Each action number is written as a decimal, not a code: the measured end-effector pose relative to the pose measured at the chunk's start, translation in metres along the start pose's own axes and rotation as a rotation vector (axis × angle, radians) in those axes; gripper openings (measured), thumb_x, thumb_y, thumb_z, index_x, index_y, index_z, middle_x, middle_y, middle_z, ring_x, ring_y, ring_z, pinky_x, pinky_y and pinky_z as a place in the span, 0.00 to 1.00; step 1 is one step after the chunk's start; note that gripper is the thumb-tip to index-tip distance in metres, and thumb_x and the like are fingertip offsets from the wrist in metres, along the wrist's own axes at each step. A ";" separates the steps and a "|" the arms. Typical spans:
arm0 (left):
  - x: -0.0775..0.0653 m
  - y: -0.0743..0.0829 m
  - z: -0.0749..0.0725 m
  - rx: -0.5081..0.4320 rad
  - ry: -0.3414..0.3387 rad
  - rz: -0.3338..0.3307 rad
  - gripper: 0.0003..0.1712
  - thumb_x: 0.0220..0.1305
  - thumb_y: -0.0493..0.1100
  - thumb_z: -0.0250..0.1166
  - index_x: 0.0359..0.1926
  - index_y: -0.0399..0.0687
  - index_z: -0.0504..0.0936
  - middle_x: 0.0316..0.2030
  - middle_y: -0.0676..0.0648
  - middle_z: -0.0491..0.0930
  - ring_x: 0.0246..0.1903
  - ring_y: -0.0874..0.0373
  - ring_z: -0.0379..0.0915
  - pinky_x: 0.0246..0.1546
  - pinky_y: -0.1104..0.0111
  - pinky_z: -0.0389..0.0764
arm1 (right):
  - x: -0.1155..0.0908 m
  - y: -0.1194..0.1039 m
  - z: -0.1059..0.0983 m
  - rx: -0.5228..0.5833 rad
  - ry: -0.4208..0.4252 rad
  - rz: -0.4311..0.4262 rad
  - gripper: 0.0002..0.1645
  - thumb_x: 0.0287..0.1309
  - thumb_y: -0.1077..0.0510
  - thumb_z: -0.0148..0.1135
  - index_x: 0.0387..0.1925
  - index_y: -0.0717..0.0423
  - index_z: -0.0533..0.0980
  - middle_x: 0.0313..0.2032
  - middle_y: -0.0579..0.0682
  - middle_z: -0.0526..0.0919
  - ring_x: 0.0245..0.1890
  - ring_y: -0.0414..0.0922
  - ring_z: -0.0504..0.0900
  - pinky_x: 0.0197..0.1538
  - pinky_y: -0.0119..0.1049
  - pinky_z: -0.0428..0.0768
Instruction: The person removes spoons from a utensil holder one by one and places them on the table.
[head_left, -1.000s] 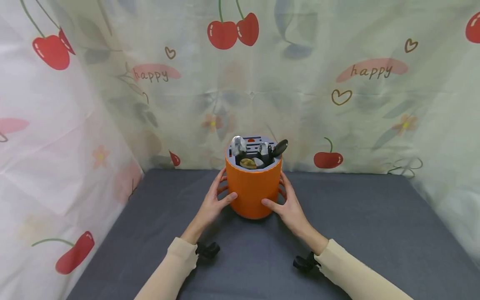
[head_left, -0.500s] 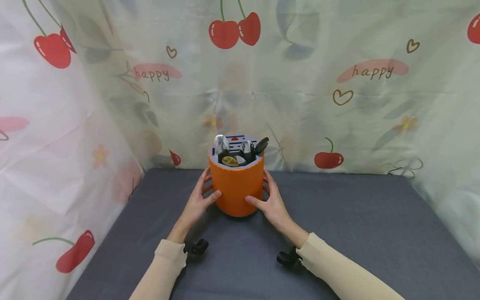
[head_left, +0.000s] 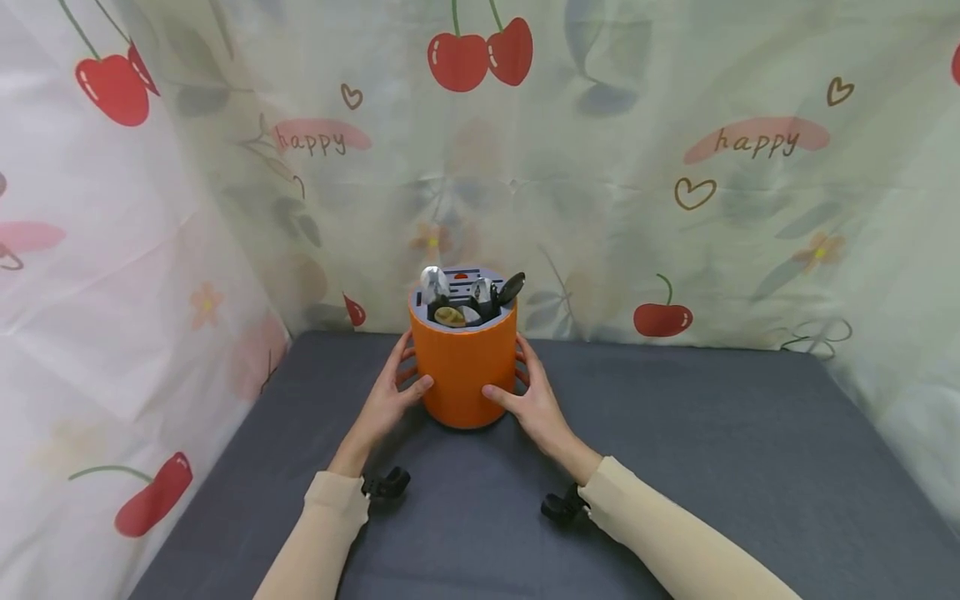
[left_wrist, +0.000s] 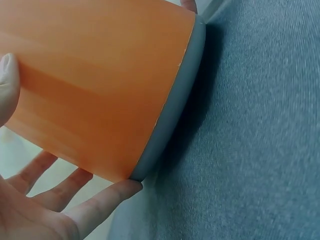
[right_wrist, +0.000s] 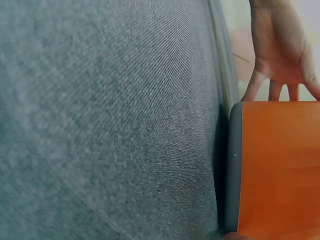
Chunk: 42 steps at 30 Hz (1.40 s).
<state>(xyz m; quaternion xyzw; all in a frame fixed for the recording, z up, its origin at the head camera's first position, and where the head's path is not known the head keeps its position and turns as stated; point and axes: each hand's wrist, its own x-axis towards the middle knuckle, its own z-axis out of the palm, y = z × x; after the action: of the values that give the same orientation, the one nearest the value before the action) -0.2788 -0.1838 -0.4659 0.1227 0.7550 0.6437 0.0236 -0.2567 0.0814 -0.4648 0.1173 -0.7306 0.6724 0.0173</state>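
Note:
An orange cylindrical utensil holder [head_left: 464,375] with a grey slotted top stands upright near the back of the table. Out of its top stick several utensils, among them a black spoon [head_left: 512,288] and a shiny, clear-looking head [head_left: 434,285]. My left hand [head_left: 387,402] grips its left side, thumb on the front and fingers spread along the side. On the opposite side my right hand [head_left: 536,407] holds it the same way. In the left wrist view the holder's grey base [left_wrist: 170,120] is close to the cloth; whether it touches cannot be told.
A dark grey cloth [head_left: 675,450] covers the table. Behind it hangs a pale curtain [head_left: 585,208] with cherry prints, close to the holder, and another curtain side [head_left: 150,317] borders the left. Black straps with camera mounts [head_left: 387,482] sit at both wrists.
Both hands have moved the utensil holder to the left along the table, more in the first half second than in the last. Their hold looks the same. The head view has shifted slightly.

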 end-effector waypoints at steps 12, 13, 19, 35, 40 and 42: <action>-0.007 0.018 -0.004 -0.032 -0.008 -0.049 0.50 0.75 0.42 0.65 0.85 0.67 0.43 0.80 0.39 0.49 0.76 0.34 0.54 0.64 0.36 0.72 | -0.005 -0.024 0.006 0.013 -0.033 0.035 0.58 0.66 0.63 0.71 0.84 0.50 0.44 0.80 0.62 0.49 0.77 0.65 0.55 0.75 0.64 0.59; -0.009 0.021 -0.003 -0.033 -0.008 -0.048 0.50 0.75 0.42 0.65 0.85 0.66 0.43 0.80 0.39 0.49 0.76 0.34 0.54 0.64 0.37 0.72 | -0.007 -0.028 0.006 0.009 -0.034 0.033 0.58 0.66 0.63 0.71 0.84 0.50 0.45 0.79 0.62 0.49 0.77 0.65 0.56 0.75 0.64 0.59; -0.009 0.023 0.000 -0.047 -0.007 -0.055 0.50 0.75 0.43 0.65 0.85 0.65 0.43 0.80 0.39 0.49 0.76 0.35 0.54 0.66 0.38 0.71 | -0.008 -0.033 0.006 0.017 -0.033 0.025 0.57 0.66 0.64 0.71 0.84 0.53 0.45 0.79 0.63 0.49 0.77 0.66 0.55 0.76 0.65 0.58; 0.008 -0.009 0.008 -0.021 0.004 0.011 0.49 0.74 0.50 0.66 0.83 0.77 0.46 0.79 0.44 0.52 0.75 0.39 0.58 0.61 0.40 0.76 | -0.010 -0.035 -0.005 -0.003 -0.021 0.063 0.57 0.67 0.62 0.70 0.84 0.52 0.44 0.79 0.64 0.50 0.77 0.66 0.55 0.74 0.65 0.61; 0.009 -0.008 0.013 -0.032 -0.004 0.016 0.49 0.74 0.49 0.67 0.83 0.76 0.46 0.79 0.44 0.52 0.75 0.39 0.58 0.63 0.40 0.75 | -0.010 -0.033 -0.010 -0.023 -0.011 0.080 0.58 0.67 0.61 0.70 0.84 0.52 0.43 0.79 0.64 0.50 0.77 0.66 0.56 0.74 0.65 0.61; 0.009 -0.008 0.014 -0.037 -0.001 0.013 0.49 0.74 0.49 0.67 0.83 0.77 0.47 0.78 0.44 0.52 0.75 0.39 0.58 0.63 0.40 0.75 | -0.007 -0.025 -0.011 -0.028 -0.013 0.084 0.59 0.67 0.61 0.71 0.84 0.51 0.42 0.79 0.63 0.49 0.77 0.66 0.55 0.74 0.65 0.61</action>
<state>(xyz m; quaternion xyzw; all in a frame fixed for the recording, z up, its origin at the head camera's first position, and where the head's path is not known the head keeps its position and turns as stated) -0.2862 -0.1696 -0.4755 0.1276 0.7421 0.6577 0.0223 -0.2469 0.0916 -0.4401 0.0907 -0.7444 0.6614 -0.0139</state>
